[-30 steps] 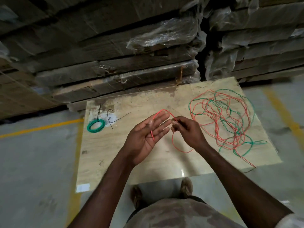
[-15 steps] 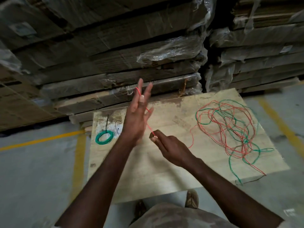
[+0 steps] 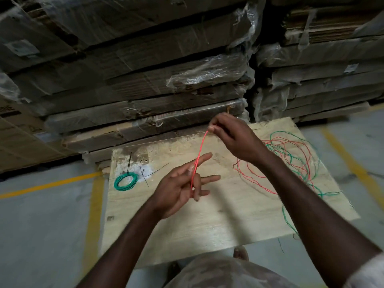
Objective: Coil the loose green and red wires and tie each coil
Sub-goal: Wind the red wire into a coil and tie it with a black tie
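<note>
A red wire runs taut between my two hands above a pale wooden board. My right hand is raised over the board's far edge and pinches the wire's upper part between thumb and fingertips. My left hand is lower, palm up with fingers spread, and holds the wire's end between its fingers. The rest of the red wire trails into a loose tangle of red and green wires on the board's right side. A tied green coil lies at the board's left.
Thin black ties lie beside the green coil. Stacks of plastic-wrapped flat cartons rise right behind the board. Grey floor with yellow lines surrounds it. A green strand hangs over the board's right front edge. My shoes show below.
My left hand has come down from its raised position to mid-board. My right hand has risen up and back, drawing the red wire straight between the hands.
</note>
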Demonstrator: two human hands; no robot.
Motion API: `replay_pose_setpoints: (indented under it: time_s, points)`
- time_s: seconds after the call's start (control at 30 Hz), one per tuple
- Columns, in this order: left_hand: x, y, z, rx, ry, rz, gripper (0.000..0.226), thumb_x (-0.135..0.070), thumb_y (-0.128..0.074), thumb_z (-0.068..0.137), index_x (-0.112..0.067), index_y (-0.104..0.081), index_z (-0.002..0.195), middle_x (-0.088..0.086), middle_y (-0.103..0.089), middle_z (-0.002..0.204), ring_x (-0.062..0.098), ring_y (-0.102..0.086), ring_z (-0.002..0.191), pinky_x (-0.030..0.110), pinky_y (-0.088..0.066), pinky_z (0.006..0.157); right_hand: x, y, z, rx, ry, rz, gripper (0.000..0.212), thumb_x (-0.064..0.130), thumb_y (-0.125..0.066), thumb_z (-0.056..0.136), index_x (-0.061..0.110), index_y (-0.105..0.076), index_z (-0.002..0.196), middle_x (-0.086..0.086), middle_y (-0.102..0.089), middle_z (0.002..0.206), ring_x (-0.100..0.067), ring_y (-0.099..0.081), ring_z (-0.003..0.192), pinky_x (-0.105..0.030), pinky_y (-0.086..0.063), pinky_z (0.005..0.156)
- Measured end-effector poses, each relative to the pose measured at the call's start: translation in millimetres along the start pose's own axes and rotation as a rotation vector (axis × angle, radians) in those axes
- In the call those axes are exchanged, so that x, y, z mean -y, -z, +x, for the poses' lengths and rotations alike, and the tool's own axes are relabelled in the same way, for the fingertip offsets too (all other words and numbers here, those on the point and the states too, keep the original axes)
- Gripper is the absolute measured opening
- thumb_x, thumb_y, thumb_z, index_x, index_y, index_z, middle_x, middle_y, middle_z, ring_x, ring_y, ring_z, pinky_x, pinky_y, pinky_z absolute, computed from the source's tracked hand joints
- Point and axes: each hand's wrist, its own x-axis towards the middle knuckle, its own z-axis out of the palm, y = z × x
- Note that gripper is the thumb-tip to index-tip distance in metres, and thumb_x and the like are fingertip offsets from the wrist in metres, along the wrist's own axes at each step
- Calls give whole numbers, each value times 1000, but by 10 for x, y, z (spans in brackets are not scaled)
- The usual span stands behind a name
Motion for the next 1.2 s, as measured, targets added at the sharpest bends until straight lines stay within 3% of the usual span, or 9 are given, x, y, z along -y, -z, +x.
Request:
replay_pose_setpoints:
  time_s: [0.13,0.27,0.43,0.53,0.63,0.8,0.93,1.07,1.2]
  points:
    - [-115,-292,-51,-66,-108,-180,54,-34,-28,118,-8,-56,155,6,-46,47,48,-72,121,82,-40,111,-255,-260,3,29,-150,174,21,36,-60,110,18,-60,99,1,-59,84,-22,-56,77,-45,-46,70]
    - [-177,-268,-104,-129,-152,-198,51,-33,-30,118,-13,-52,160,5,-50,50,44,-73,121,81,-39,113,-356,-463,-199,92,-218,254,20,33,-56,112,21,-61,97,19,-58,76,0,-51,66,-29,-40,64]
    - [-343,-168,-33,-188,-223,-301,53,-28,-38,114,-15,-41,165,11,-80,101,47,-56,144,85,-37,110,-411,-670,-502,162,-251,257,20,29,-55,114,25,-66,98,22,-61,79,3,-56,72,-26,-42,71]
    - [-470,2,127,-309,-311,-303,51,-27,-31,118,-18,-37,167,1,-67,151,39,-55,148,83,-36,113,-303,-838,-702,304,-230,265,20,32,-55,113,33,-74,118,33,-71,106,9,-65,98,-23,-49,91]
    - [-584,261,335,-445,-429,-240,50,-32,-28,119,-26,-32,169,-19,-55,161,29,-52,152,76,-36,117,-92,-870,-821,429,-241,329,31,28,-55,114,33,-72,139,31,-62,77,4,-55,70,-13,-44,77]
    - [-490,827,469,-776,-437,470,51,-41,-33,119,-24,-38,167,-29,-62,150,-1,-48,148,39,-35,123,32,-604,-860,472,-201,352,24,30,-60,112,28,-78,126,24,-72,89,-1,-66,86,-23,-54,86]
    - [-85,1232,313,-482,-132,1013,52,-53,-36,114,-19,-73,125,3,-75,76,17,-67,103,55,-47,111,-99,-122,-665,229,-215,308,18,15,-62,110,10,-78,103,24,-73,84,8,-64,79,-16,-48,76]
    - [38,822,30,-118,195,531,42,-40,-39,116,-23,-69,140,31,-50,48,31,-75,123,42,-45,121,-353,86,-444,57,-246,234,19,11,-60,110,8,-74,97,33,-63,67,9,-59,61,-7,-37,60]
    - [-58,314,-149,-11,143,18,47,-24,-37,114,1,-69,139,13,-47,45,47,-70,126,71,-31,125,-618,-34,-348,-65,-308,211,17,28,-66,107,27,-71,92,22,-64,75,2,-54,68,-21,-39,65]
